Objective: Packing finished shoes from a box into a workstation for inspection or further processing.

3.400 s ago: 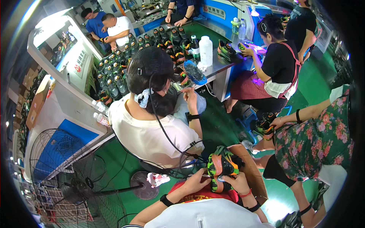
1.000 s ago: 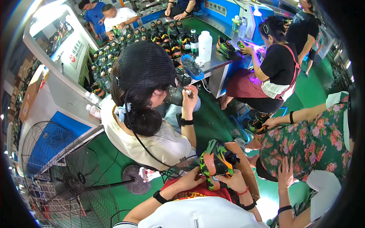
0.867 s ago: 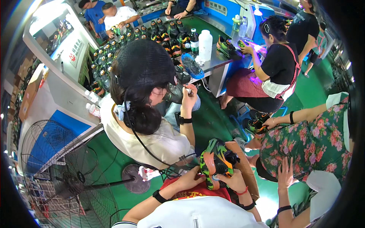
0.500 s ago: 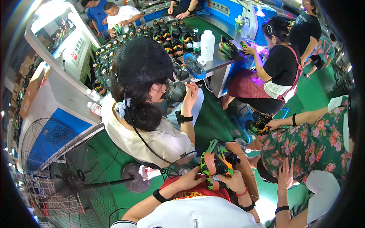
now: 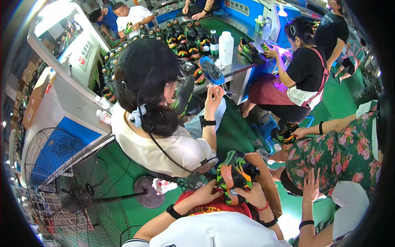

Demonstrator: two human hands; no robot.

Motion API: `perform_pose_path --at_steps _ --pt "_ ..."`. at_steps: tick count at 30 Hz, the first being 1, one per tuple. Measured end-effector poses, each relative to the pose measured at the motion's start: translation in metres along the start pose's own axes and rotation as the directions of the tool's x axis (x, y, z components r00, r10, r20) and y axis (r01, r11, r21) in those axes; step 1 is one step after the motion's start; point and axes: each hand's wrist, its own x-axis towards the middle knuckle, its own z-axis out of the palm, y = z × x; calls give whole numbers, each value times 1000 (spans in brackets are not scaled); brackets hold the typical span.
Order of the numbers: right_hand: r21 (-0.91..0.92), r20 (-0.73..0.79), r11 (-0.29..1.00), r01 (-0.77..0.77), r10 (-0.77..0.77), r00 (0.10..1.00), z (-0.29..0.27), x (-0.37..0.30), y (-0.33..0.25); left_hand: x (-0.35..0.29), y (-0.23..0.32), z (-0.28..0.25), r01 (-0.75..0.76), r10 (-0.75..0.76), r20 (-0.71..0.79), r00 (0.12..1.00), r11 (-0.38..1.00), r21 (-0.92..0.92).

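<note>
Low in front of me, over a red cloth with yellow markings [image 5: 220,206] on my lap, I hold a black, green and orange sneaker [image 5: 232,175]. Its toe points away from me. My right hand [image 5: 254,195] grips the heel end from the right side, and its thumb lies across the upper. At the left edge of the shoe, my left hand [image 5: 205,193] curls its fingers against the side; some fingertips are hidden. A brown cardboard piece [image 5: 266,181] stands just right of the shoe.
A co-worker in a cream top [image 5: 160,152] sits close ahead. Left stands a large fan [image 5: 76,193]. A person in a floral apron [image 5: 329,160] sits to my right. Rows of sneakers [image 5: 177,35], a white bottle [image 5: 225,48] and a blue brush-like item [image 5: 212,71] fill the bench ahead.
The co-worker ahead has lowered a raised hand away from the head, toward the bench's edge. My hands and the sneaker stay nearly as they were.
</note>
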Motion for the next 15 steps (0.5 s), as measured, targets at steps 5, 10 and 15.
perform_pose_path --at_steps 5,10,15 --pt "-8 0 1000 -12 12 1000 3 -4 3 -4 2 -1 -6 6 -6 1000 999 39" --pt "34 -6 999 -23 23 1000 5 -5 -2 -4 -6 0 14 -14 2 1000 1000 24" --pt "-33 22 999 -35 36 999 4 -3 -5 -3 -7 -2 60 -61 14 998 997 54"
